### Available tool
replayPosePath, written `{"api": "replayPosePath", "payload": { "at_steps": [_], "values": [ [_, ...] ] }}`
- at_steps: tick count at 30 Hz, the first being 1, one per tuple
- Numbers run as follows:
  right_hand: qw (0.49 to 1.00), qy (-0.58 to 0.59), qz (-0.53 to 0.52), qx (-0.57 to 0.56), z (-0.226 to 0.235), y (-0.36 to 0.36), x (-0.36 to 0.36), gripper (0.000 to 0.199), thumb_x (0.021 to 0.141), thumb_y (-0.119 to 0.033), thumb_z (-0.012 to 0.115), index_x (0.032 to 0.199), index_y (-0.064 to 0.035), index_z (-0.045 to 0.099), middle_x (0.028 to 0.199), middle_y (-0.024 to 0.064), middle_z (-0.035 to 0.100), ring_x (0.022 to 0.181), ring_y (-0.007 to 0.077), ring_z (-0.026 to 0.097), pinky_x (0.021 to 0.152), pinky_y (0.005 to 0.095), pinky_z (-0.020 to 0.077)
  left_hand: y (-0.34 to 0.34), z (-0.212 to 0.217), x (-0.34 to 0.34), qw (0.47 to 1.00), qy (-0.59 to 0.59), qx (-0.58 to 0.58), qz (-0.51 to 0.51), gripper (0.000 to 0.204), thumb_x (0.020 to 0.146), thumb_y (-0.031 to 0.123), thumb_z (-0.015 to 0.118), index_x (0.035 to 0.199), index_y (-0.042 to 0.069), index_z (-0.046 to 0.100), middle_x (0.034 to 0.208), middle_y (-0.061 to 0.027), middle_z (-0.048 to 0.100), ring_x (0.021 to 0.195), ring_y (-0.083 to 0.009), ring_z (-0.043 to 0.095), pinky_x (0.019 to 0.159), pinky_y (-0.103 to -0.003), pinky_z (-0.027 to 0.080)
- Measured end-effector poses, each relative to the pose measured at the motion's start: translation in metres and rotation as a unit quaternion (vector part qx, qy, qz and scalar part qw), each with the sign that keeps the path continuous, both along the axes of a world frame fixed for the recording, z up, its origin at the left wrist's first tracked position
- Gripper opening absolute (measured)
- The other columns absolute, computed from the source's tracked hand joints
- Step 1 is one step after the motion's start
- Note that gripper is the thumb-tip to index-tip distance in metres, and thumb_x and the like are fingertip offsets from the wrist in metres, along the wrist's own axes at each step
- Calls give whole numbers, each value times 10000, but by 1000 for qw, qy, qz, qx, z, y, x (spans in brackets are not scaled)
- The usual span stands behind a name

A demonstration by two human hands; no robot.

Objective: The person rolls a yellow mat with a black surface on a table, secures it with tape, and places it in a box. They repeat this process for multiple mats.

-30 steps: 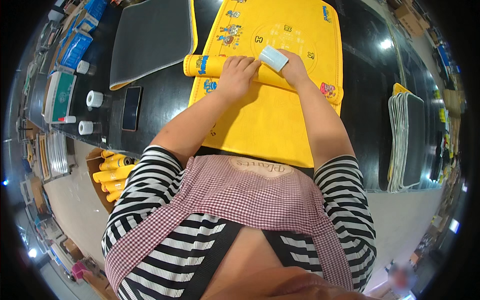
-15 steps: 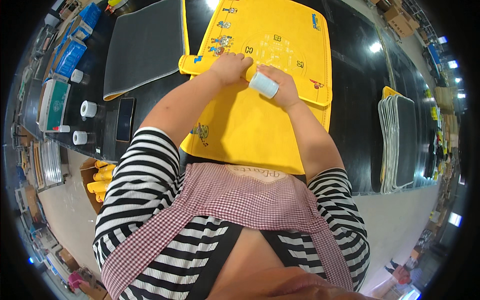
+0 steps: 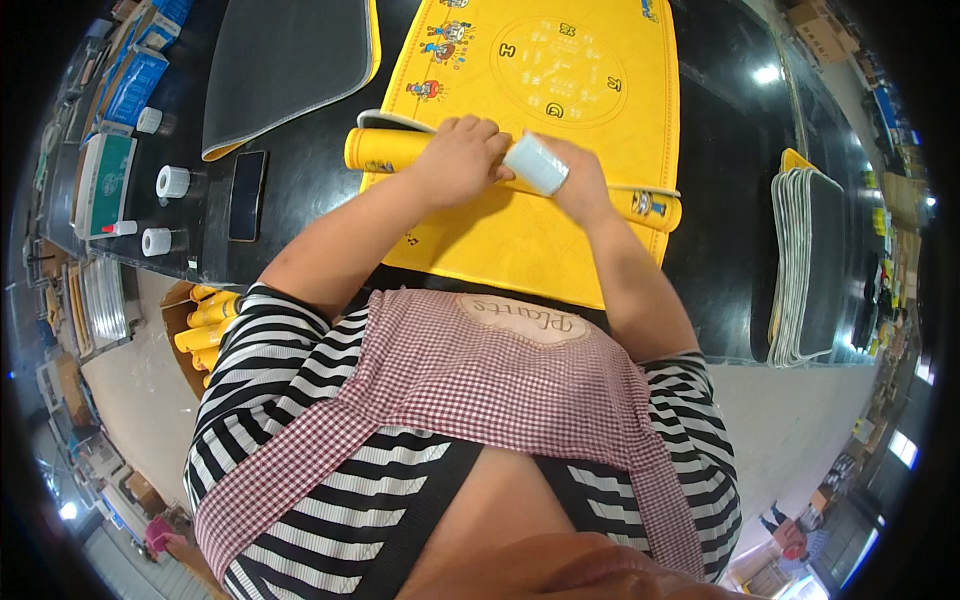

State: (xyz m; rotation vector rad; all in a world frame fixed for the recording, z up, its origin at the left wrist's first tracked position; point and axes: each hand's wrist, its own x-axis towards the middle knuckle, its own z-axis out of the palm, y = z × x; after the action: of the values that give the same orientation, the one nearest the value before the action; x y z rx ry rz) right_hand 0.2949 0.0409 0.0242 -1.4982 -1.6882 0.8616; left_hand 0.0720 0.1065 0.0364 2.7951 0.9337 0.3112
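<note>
A yellow mat rolled into a tube (image 3: 388, 150) lies crosswise over flat yellow matting printed with cartoon figures and a circle (image 3: 560, 65). Grey backing shows along the tube's far edge. My left hand (image 3: 463, 158) is closed over the middle of the tube, fingers curled on its top. Slightly blurred, my right hand (image 3: 580, 182) rests against the tube just to the right, gripping a small whitish roll of tape (image 3: 537, 164) that points toward the left hand. The fingertips of my right hand are partly hidden behind the tape roll.
At left on the black table are a phone (image 3: 248, 196), white tape rolls (image 3: 172, 182), a green-and-white box (image 3: 104, 187) and a dark-backed mat (image 3: 290, 70). Stacked mats (image 3: 806, 262) stand at right. A carton of rolled yellow mats (image 3: 208, 322) sits below the table's left edge.
The tube of yellow mat has become thicker, and its grey backing now shows. Both hands remain on it, with the tape roll still in the right. The view has shifted a little.
</note>
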Motion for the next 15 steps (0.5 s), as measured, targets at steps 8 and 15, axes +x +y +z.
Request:
{"api": "replayPosePath", "payload": {
  "at_steps": [8,15],
  "values": [
    [999,29,-7,17,-11,75,43,292,903,-269,788,1128,-87,750,1068,125,762,914,240,727,820,344,561,20,1,22,1000,-8,6,4,644,816,273,785,1371,33,563,1263,-157,612,1217,-347,572,1081,-458,420],
    [955,-94,106,262,3,-61,1,371,924,-175,730,1260,-20,711,1284,145,725,1209,318,689,1078,426,527,4,7,11,991,83,-108,-6,692,827,388,807,1399,77,572,1238,-175,633,1168,-374,612,1009,-471,492]
  ]
}}
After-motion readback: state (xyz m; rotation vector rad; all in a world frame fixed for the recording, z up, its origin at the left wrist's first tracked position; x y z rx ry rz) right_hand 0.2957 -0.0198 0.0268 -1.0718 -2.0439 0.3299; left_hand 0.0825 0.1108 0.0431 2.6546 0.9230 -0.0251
